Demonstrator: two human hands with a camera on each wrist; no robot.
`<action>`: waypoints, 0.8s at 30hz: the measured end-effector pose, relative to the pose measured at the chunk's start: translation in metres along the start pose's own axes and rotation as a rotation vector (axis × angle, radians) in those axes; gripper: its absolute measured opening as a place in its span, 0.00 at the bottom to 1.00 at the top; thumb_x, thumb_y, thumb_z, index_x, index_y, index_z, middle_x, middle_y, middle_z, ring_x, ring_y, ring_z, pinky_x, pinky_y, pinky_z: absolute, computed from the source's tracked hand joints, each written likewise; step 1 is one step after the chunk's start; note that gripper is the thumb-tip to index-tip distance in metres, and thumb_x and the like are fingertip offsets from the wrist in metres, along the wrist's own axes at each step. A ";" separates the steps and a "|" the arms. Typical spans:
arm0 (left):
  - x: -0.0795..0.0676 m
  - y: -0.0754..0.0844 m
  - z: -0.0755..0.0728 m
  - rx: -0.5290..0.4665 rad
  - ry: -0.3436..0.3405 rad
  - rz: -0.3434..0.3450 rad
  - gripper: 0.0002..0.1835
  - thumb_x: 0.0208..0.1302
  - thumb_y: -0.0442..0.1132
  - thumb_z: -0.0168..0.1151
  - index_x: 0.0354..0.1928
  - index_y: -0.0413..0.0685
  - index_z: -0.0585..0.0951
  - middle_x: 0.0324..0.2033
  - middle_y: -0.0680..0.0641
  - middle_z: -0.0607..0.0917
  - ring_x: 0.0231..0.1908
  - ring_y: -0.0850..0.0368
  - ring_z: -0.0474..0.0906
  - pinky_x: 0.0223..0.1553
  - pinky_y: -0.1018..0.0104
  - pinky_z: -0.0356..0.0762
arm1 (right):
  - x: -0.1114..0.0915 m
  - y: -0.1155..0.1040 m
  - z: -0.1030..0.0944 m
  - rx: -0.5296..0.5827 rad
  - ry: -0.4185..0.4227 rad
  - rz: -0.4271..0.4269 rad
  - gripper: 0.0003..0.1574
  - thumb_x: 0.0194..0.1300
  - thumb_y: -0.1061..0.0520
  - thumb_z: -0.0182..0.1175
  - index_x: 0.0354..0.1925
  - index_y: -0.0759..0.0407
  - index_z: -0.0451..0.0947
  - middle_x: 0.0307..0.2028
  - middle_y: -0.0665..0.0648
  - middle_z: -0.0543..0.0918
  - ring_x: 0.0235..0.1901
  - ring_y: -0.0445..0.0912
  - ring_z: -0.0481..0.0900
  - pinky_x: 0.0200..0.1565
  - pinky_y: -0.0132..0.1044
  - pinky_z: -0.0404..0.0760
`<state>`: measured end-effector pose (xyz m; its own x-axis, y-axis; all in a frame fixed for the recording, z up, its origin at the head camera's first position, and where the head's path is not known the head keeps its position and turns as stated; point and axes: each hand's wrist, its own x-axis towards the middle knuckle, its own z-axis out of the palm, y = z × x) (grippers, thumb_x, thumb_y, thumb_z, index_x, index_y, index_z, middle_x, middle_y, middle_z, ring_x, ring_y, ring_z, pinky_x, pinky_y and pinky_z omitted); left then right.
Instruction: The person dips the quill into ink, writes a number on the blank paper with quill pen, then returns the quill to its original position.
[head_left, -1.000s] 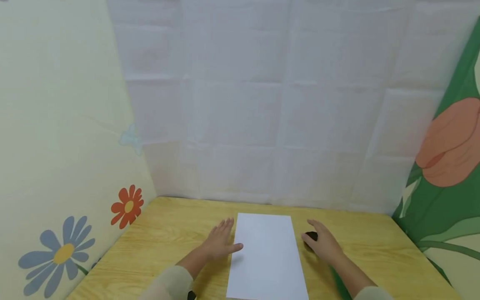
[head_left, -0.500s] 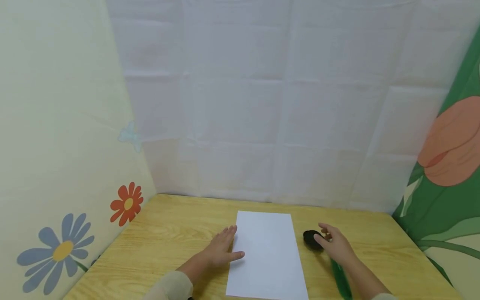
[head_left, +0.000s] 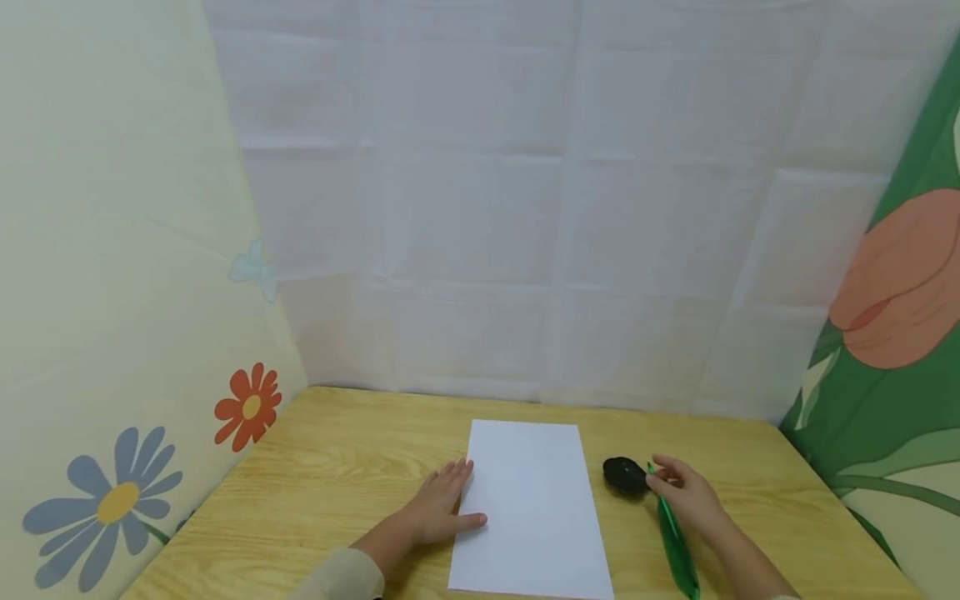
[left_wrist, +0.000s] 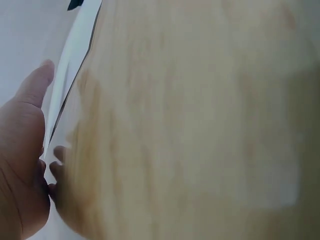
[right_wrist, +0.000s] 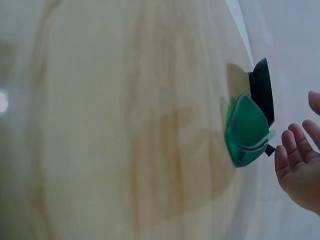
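A white sheet of paper [head_left: 528, 517] lies upright in the middle of the table in the head view. My left hand [head_left: 437, 507] rests at its left edge, fingers straight and thumb over the sheet; the left wrist view shows that thumb [left_wrist: 36, 86] beside the paper's edge. Right of the sheet lies a glossy black oval thing [head_left: 624, 477]. My right hand [head_left: 692, 502] is just right of it, over the upper end of a long glossy green thing [head_left: 677, 554]. In the right wrist view, its loosely bent fingers [right_wrist: 295, 150] appear apart from the green thing.
The wood-grain table [head_left: 352, 450] runs back to a creased white cloth [head_left: 465, 250]. A cloth with printed flowers [head_left: 116, 504] hangs at the left, and a green one with a printed pink tulip [head_left: 896, 283] at the right.
My right hand has moved right, off the black oval thing, which now shows whole. More of the green thing is uncovered. My left hand has shifted slightly down along the paper's edge.
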<state>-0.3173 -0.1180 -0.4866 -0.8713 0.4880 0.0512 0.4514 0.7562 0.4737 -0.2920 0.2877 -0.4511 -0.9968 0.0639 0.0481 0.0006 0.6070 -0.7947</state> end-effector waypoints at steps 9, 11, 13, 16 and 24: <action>-0.004 -0.004 0.005 0.067 0.008 0.025 0.53 0.61 0.70 0.54 0.75 0.38 0.56 0.75 0.36 0.58 0.75 0.35 0.49 0.73 0.36 0.44 | 0.004 0.011 -0.003 -0.012 0.004 0.036 0.34 0.70 0.53 0.58 0.66 0.72 0.65 0.52 0.69 0.78 0.51 0.58 0.77 0.49 0.45 0.79; -0.005 -0.005 0.007 0.081 0.012 0.025 0.52 0.61 0.71 0.53 0.75 0.39 0.57 0.75 0.38 0.57 0.75 0.37 0.48 0.74 0.37 0.43 | 0.005 0.013 -0.003 -0.021 0.004 0.041 0.34 0.70 0.53 0.58 0.65 0.72 0.65 0.52 0.69 0.79 0.51 0.58 0.77 0.49 0.48 0.79; -0.005 -0.006 0.008 0.084 0.018 0.024 0.52 0.61 0.71 0.53 0.75 0.40 0.57 0.75 0.39 0.57 0.76 0.38 0.48 0.74 0.38 0.42 | 0.006 0.015 -0.003 -0.031 0.011 0.040 0.34 0.69 0.52 0.59 0.64 0.72 0.66 0.51 0.69 0.79 0.50 0.58 0.78 0.50 0.49 0.78; -0.006 -0.005 0.008 0.091 0.021 0.031 0.52 0.61 0.71 0.53 0.74 0.39 0.58 0.75 0.39 0.58 0.75 0.37 0.48 0.74 0.37 0.43 | 0.007 0.017 -0.004 -0.052 0.016 0.041 0.33 0.69 0.52 0.60 0.63 0.73 0.68 0.48 0.68 0.81 0.48 0.56 0.78 0.48 0.46 0.78; -0.009 0.001 0.003 0.102 0.014 0.038 0.51 0.62 0.70 0.53 0.73 0.37 0.59 0.74 0.37 0.59 0.75 0.35 0.49 0.72 0.35 0.44 | 0.007 0.023 -0.004 -0.081 0.030 0.026 0.31 0.65 0.54 0.63 0.59 0.74 0.71 0.41 0.61 0.83 0.40 0.45 0.77 0.41 0.35 0.74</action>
<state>-0.3079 -0.1200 -0.4894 -0.8553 0.5119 0.0800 0.5010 0.7779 0.3792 -0.2983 0.3054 -0.4661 -0.9935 0.1032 0.0473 0.0338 0.6670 -0.7443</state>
